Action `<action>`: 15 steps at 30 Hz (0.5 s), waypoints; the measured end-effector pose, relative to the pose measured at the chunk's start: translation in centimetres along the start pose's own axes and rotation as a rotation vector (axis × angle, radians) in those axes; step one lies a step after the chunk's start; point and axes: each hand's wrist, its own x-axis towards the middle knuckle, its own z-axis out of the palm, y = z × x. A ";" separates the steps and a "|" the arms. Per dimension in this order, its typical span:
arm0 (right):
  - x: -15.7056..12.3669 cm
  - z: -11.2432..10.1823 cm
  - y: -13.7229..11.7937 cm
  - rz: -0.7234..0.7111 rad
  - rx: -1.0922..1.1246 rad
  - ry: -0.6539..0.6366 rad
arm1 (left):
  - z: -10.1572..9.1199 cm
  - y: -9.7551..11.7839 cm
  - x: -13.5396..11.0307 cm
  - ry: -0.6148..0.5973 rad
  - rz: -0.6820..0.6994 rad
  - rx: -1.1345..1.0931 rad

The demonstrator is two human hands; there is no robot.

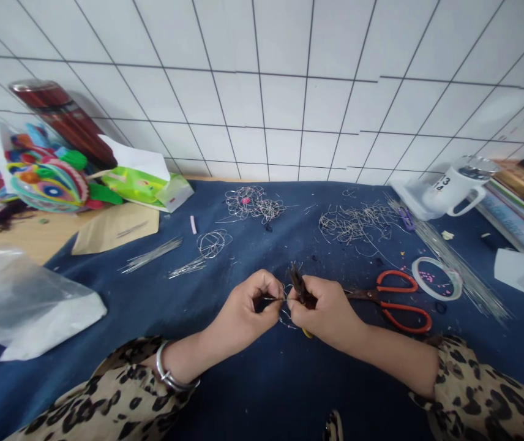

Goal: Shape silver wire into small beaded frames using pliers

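Pinching thin, shiny wire (284, 299) with the fingers of the left hand (249, 304) and gripping hard, dark pliers (300, 286) with the fingers of the right hand (325, 309), close together above the soft blue cloth (253, 383): best to hold still and press gently, so as not to bend things out of shape. Just beside the right hand, scissors (378, 298) with smooth, round orange handles; farther on, messy, curly nests of wire (356, 223), then a flat wall (283, 104) with white squares.
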 end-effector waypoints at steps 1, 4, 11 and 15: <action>0.0 0.0 0.0 0.004 0.009 -0.002 | 0.0 0.0 0.0 -0.001 -0.006 -0.009; 0.0 -0.1 0.1 0.014 0.034 -0.004 | -0.3 0.1 0.2 -0.020 -0.019 -0.058; -0.1 -0.5 0.0 0.025 0.050 -0.020 | -1.0 0.3 0.3 -0.074 -0.014 -0.069; -0.1 -0.8 -0.1 0.021 0.026 -0.016 | -1.6 0.4 0.3 -0.100 0.048 -0.031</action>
